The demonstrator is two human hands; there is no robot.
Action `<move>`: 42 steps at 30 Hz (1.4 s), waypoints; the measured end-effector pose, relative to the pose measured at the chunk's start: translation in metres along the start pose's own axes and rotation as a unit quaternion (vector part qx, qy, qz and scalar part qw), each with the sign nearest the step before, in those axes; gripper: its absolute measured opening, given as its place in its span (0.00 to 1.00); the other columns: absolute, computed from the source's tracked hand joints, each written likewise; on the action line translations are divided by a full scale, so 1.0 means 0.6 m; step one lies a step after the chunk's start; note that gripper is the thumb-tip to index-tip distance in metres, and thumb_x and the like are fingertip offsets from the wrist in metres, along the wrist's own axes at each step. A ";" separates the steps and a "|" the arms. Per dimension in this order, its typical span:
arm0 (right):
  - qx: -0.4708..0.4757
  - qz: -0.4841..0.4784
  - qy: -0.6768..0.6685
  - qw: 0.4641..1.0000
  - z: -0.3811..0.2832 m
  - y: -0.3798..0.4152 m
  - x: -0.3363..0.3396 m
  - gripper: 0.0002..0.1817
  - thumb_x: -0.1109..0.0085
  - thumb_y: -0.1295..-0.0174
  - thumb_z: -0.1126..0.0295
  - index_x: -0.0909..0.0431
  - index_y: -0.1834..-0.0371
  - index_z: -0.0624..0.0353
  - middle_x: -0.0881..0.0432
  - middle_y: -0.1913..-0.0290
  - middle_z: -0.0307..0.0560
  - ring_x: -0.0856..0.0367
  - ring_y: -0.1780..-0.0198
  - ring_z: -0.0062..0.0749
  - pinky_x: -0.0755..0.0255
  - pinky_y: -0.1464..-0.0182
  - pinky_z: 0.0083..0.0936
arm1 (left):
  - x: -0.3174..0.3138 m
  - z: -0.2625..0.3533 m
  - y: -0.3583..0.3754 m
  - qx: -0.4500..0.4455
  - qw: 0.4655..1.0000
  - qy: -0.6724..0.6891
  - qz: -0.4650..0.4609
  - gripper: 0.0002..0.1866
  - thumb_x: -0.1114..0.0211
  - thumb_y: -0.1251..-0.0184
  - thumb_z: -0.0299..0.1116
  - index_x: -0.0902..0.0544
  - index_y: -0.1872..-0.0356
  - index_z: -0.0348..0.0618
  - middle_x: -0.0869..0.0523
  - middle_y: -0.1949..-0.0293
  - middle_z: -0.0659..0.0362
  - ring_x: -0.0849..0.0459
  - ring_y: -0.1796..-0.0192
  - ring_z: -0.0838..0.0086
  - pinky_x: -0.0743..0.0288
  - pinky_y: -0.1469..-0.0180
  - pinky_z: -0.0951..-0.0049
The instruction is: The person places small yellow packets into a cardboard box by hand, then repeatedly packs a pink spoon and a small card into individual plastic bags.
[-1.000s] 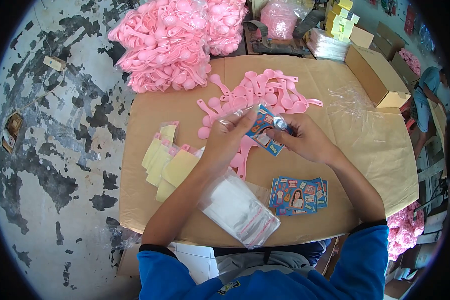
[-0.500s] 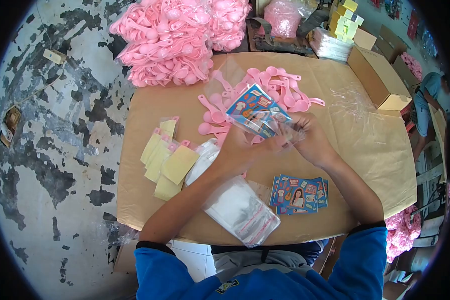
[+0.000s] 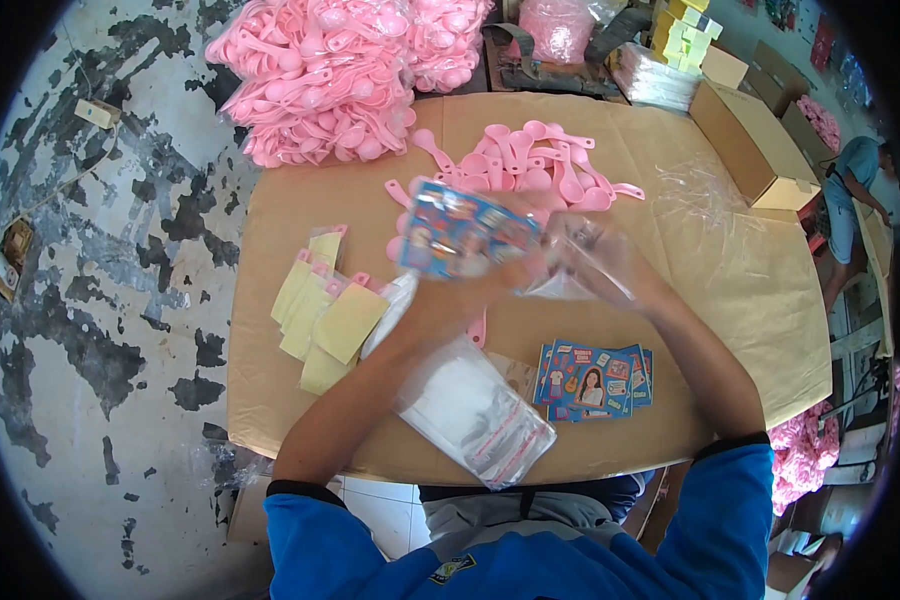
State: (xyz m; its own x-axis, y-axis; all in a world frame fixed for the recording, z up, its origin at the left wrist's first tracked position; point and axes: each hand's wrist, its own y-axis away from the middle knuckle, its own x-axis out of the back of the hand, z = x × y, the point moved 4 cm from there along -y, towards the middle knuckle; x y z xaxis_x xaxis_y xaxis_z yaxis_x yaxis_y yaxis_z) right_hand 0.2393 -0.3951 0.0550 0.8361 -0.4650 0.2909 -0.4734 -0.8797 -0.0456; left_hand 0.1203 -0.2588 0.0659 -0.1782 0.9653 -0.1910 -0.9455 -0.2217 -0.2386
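Observation:
A blue printed card (image 3: 460,235), blurred by motion, is in my left hand (image 3: 485,285), whose fingers are closed on its lower edge. Clear plastic bag film (image 3: 570,285) stretches from beside the card to my right hand (image 3: 615,265), which is smeared but appears closed on it. Just beyond my hands lies a heap of pink plastic spoons (image 3: 530,160). Under my left forearm is a stack of clear plastic bags (image 3: 480,410). Nearer my right forearm sits a pile of blue printed cards (image 3: 595,382).
Packed yellowish pouches (image 3: 350,322) overlap at the left of the brown-covered table (image 3: 730,340). Large bags of pink spoons (image 3: 320,80) stand at the back left. A cardboard box (image 3: 755,145) and loose plastic scraps (image 3: 705,205) are at the right. Another person (image 3: 855,190) is at far right.
The blue card has swung left and turned from a steep tilt to nearly level. My hands have moved apart, with clear film showing by the right one. The view has shifted slightly.

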 end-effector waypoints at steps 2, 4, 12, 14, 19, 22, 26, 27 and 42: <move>0.005 0.069 0.129 0.989 -0.016 -0.017 0.036 0.15 0.38 0.38 0.64 0.19 0.53 0.61 0.16 0.66 0.40 0.21 0.63 0.25 0.27 0.60 0.25 | 0.029 0.004 -0.015 -0.018 0.992 0.051 0.110 0.24 0.29 0.39 0.30 0.27 0.43 0.41 0.19 0.45 0.53 0.21 0.44 0.75 0.25 0.42 0.68; 0.160 0.231 0.387 0.878 0.045 -0.034 0.107 0.14 0.41 0.38 0.65 0.19 0.53 0.60 0.16 0.58 0.47 0.19 0.55 0.41 0.26 0.52 0.33 | 0.042 0.026 -0.030 -0.074 0.981 0.128 0.124 0.23 0.30 0.40 0.28 0.26 0.44 0.41 0.18 0.46 0.53 0.20 0.44 0.74 0.26 0.41 0.69; 0.023 0.157 0.496 0.854 0.101 -0.019 0.173 0.13 0.45 0.37 0.72 0.21 0.51 0.61 0.21 0.54 0.54 0.24 0.46 0.48 0.30 0.45 0.35 | 0.042 0.026 -0.037 -0.087 0.985 0.105 0.105 0.24 0.30 0.42 0.25 0.26 0.43 0.39 0.17 0.48 0.55 0.20 0.45 0.74 0.28 0.39 0.71; 0.013 0.135 0.474 0.870 0.100 -0.020 0.176 0.12 0.45 0.37 0.72 0.21 0.51 0.61 0.20 0.55 0.55 0.22 0.48 0.49 0.29 0.48 0.35 | 0.044 0.014 -0.040 -0.091 0.986 0.105 0.093 0.25 0.29 0.42 0.25 0.26 0.43 0.38 0.17 0.49 0.55 0.20 0.45 0.74 0.28 0.39 0.71; 0.006 0.200 0.397 0.896 0.022 -0.009 0.176 0.10 0.44 0.37 0.70 0.19 0.56 0.63 0.16 0.62 0.56 0.18 0.59 0.54 0.26 0.55 0.37 | 0.046 0.011 -0.040 -0.075 0.984 0.118 0.109 0.26 0.30 0.40 0.25 0.27 0.41 0.39 0.17 0.49 0.56 0.19 0.46 0.74 0.27 0.41 0.70; -0.039 0.177 0.455 0.872 -0.055 0.013 0.168 0.10 0.47 0.33 0.70 0.21 0.56 0.66 0.17 0.68 0.48 0.24 0.72 0.34 0.30 0.66 0.28 | 0.054 0.009 -0.042 -0.069 0.978 0.162 0.111 0.26 0.32 0.38 0.25 0.29 0.39 0.39 0.18 0.49 0.55 0.19 0.45 0.72 0.25 0.41 0.67; 0.113 0.100 0.208 0.967 -0.063 0.014 0.154 0.11 0.49 0.30 0.68 0.21 0.57 0.65 0.23 0.71 0.37 0.29 0.71 0.20 0.34 0.69 0.23 | 0.061 -0.002 -0.044 -0.071 0.968 0.219 0.102 0.24 0.38 0.32 0.26 0.31 0.37 0.44 0.22 0.45 0.56 0.21 0.41 0.64 0.25 0.39 0.58; 0.130 0.090 0.173 0.972 -0.064 0.014 0.142 0.12 0.49 0.29 0.67 0.21 0.58 0.64 0.24 0.71 0.36 0.29 0.70 0.18 0.34 0.69 0.22 | 0.060 -0.002 -0.045 -0.070 0.964 0.235 0.101 0.24 0.37 0.33 0.26 0.32 0.37 0.44 0.21 0.45 0.55 0.21 0.41 0.66 0.24 0.40 0.60; 0.302 0.226 0.178 0.909 -0.167 0.073 0.056 0.04 0.48 0.32 0.77 0.22 0.60 0.63 0.19 0.66 0.36 0.27 0.70 0.11 0.36 0.71 0.11 | 0.025 -0.047 -0.048 0.002 0.957 0.285 0.048 0.30 0.53 0.23 0.51 0.41 0.29 0.43 0.27 0.38 0.48 0.27 0.35 0.60 0.33 0.31 0.57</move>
State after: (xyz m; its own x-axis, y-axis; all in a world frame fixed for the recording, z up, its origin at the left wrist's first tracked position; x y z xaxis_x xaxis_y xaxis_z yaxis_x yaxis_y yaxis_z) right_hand 0.2189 -0.4392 0.1584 0.4004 -0.8251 0.3987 -0.4168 -0.5515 -0.7226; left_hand 0.1526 -0.2420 0.0430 -0.0873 0.7075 -0.7013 -0.9335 -0.3039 -0.1903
